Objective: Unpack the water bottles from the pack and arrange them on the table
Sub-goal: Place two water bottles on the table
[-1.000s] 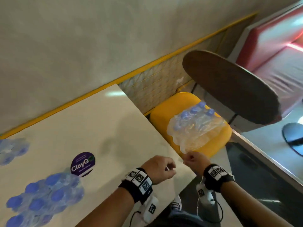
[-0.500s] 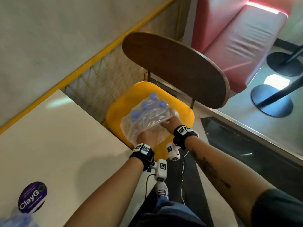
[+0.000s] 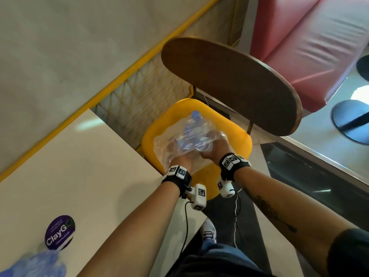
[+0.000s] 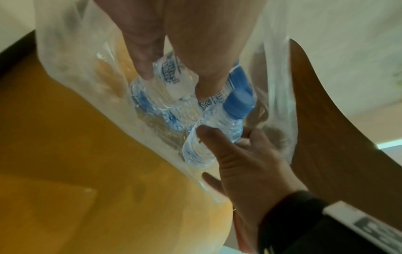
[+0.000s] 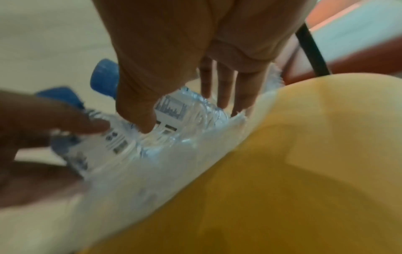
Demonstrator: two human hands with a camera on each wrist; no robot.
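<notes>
While the shrink-wrapped pack (image 3: 179, 144) sits on the yellow chair seat (image 3: 235, 140), both hands reach inside the torn plastic: left hand (image 3: 183, 158) curls around a water bottle (image 4: 172, 80), right hand (image 3: 214, 150) grips another bottle (image 4: 215, 132). More bottles (image 3: 36, 262) lie on the table (image 3: 79, 166).

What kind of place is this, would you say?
Probably a cafe or canteen: a red padded bench seat, a yellow chair at a pale table bearing a round ClayGo sticker, and pedestal table bases.

Dim warm light, blurred wrist views
</notes>
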